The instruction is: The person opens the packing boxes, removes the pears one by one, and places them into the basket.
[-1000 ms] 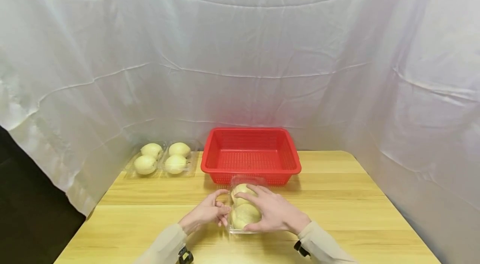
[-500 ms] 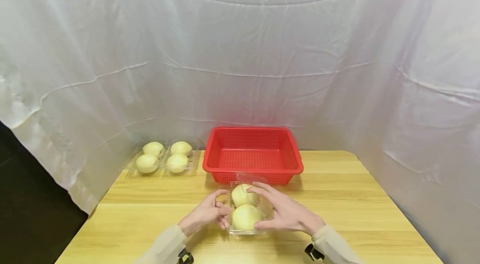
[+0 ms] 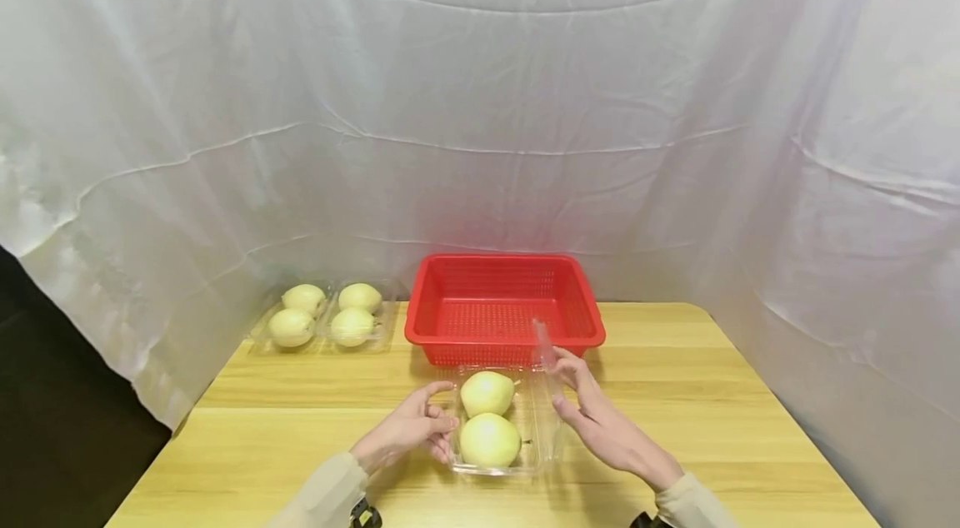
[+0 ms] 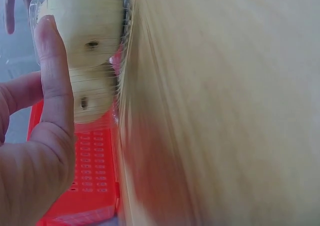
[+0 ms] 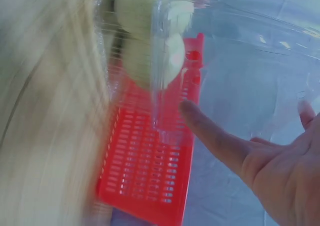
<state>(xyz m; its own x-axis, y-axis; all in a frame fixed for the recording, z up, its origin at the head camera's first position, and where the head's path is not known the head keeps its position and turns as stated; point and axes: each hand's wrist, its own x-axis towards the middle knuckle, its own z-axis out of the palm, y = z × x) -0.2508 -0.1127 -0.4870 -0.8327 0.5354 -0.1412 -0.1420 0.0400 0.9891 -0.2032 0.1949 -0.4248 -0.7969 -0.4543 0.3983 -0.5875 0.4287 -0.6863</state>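
Two pale yellow pears (image 3: pixel 490 440) sit in a clear plastic clamshell box (image 3: pixel 487 470) on the table, in front of the red basket. My left hand (image 3: pixel 408 428) rests against the box's left side, thumb and index finger spread along it; the left wrist view shows an extended finger (image 4: pixel 54 75) against the plastic. On the other side, my right hand (image 3: pixel 607 428) holds the raised clear lid (image 3: pixel 546 353) between thumb and fingers. The lid stands nearly upright along the box's right edge. The right wrist view shows my thumb (image 5: pixel 212 133) at the lid's side.
A red perforated basket (image 3: pixel 504 341) stands behind the box, with nothing in it. Two more clear boxes with pears (image 3: pixel 352 326) and pears (image 3: pixel 292 328) sit at the back left of the wooden table (image 3: pixel 675 395). Pale cloth (image 3: pixel 480 95) hangs around the back and sides.
The lid has swung up and to the right with my right hand, uncovering the pears. My left hand has stayed at the box's left side.
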